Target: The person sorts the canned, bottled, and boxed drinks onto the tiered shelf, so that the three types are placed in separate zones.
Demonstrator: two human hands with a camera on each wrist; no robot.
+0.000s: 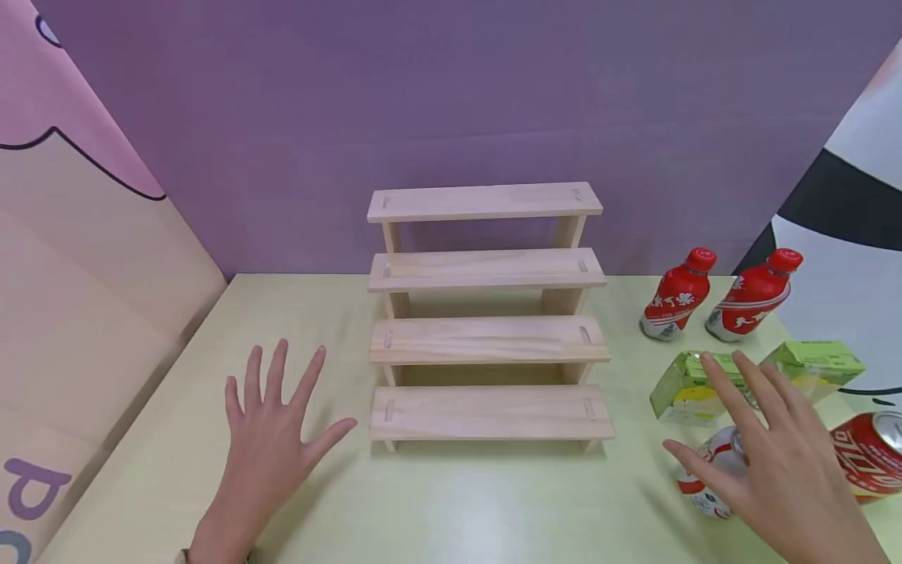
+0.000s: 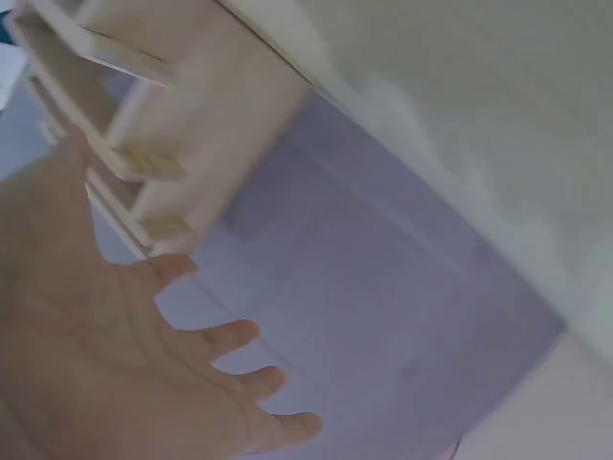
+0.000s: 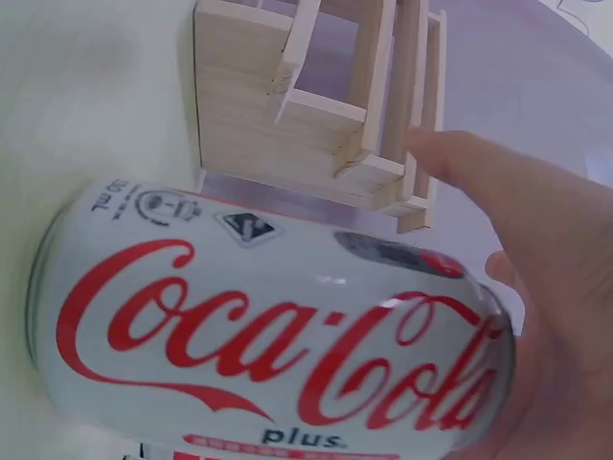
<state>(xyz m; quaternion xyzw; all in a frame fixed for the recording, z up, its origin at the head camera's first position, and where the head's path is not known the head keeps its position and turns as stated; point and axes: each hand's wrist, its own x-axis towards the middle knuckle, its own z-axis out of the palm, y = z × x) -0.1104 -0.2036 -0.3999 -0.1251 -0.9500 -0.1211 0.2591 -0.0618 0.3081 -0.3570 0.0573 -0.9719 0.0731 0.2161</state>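
My left hand (image 1: pixel 271 439) hovers over the table to the left of a stepped wooden rack (image 1: pixel 489 415), fingers spread and holding nothing. In the left wrist view its palm shows beside the blurred rack (image 2: pixel 230 105). On the right, my other hand (image 1: pixel 789 462) is spread above a white Coca-Cola Plus can (image 3: pixel 268 316), its thumb overlapping the can in the head view. A red Coca-Cola can (image 1: pixel 867 462) stands just beyond this hand's right side. Its fingertips partly cover two green drink cartons, a left one (image 1: pixel 683 392) and a right one (image 1: pixel 820 362).
Two red-labelled bottles, one nearer the rack (image 1: pixel 676 299) and one farther right (image 1: pixel 752 299), stand behind the cartons. The rack's several steps bear nothing. A purple panel (image 1: pixel 486 94) closes off the back of the pale table (image 1: pixel 479 501), with printed panels at both sides.
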